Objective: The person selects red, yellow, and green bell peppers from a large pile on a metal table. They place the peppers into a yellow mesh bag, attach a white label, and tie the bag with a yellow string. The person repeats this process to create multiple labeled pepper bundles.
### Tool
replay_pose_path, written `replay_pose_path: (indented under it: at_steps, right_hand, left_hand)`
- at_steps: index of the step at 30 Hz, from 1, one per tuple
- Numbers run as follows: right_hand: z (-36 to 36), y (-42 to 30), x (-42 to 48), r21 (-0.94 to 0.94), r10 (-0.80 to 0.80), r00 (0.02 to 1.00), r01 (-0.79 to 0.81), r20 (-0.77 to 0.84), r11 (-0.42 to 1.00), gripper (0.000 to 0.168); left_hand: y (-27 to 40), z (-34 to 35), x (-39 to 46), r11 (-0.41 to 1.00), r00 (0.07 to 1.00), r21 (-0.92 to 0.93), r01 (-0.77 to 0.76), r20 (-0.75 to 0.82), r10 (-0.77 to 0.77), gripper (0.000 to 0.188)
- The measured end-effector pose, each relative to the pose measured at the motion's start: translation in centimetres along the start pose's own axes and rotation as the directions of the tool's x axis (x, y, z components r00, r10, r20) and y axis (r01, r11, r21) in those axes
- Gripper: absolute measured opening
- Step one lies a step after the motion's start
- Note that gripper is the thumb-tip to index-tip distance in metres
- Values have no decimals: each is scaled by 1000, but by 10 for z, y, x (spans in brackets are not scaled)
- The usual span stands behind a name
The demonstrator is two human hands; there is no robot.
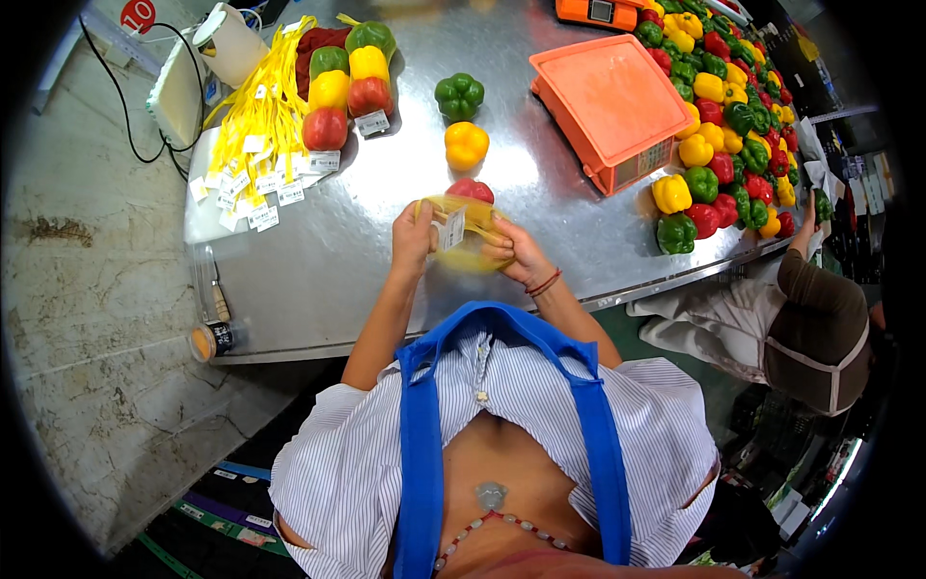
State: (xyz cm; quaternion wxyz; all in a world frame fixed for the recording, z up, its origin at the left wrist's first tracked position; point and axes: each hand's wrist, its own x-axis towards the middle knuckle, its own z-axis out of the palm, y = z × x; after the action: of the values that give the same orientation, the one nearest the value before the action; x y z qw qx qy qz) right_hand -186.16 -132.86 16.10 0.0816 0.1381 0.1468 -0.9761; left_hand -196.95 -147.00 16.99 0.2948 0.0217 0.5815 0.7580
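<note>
Between my left hand (pixel 415 239) and my right hand (pixel 519 248) a yellow mesh bag (pixel 470 253) with a white label is stretched; both hands grip it, and it is partly blurred. Just beyond it lies a red bell pepper (pixel 471 190), partly covered by the mesh. A yellow bell pepper (pixel 466 146) and a green bell pepper (pixel 460 97) lie behind that in a row on the metal table (pixel 325 289). To the left are two netted sets of peppers (pixel 369 66), each green, yellow and red, with labels. Beside them lies a heap of yellow mesh bags (pixel 264 123) with labels.
An orange scale (pixel 615 101) stands at the right, before a large pile of mixed bell peppers (pixel 723 137). A white jug (pixel 228 47) is at the back left. A knife (pixel 219 297) and a round container (pixel 210 340) lie at the left edge. Another person (pixel 817 326) stands at the far right.
</note>
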Motion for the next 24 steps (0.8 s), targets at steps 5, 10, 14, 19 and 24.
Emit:
replay_pose_path:
  at_steps: [5,10,14,19,24]
  right_hand:
    - [19,-7,-6,-236,-54,993,28,-103,971,21]
    - [10,-7,-11,-509,84,985,-149,-148,848,19]
    - [6,-6,-8,-479,-28,976,-81,-216,874,18]
    - [-2,-21,21,-676,-482,835,195,-265,710,15]
    - [-44,-28,51,-807,-620,714,130,-327,576,15]
  left_hand:
    - [-1,7,-1,970,984,-183,162,-44,-173,23]
    - [-15,-11,1,981,983,-105,164,96,-154,23]
    - [-18,-8,-1,986,988,-104,133,92,-124,24]
    - [3,13,19,996,999,73,42,-9,-42,25]
    - [-22,16,51,971,994,237,-24,-97,48,25]
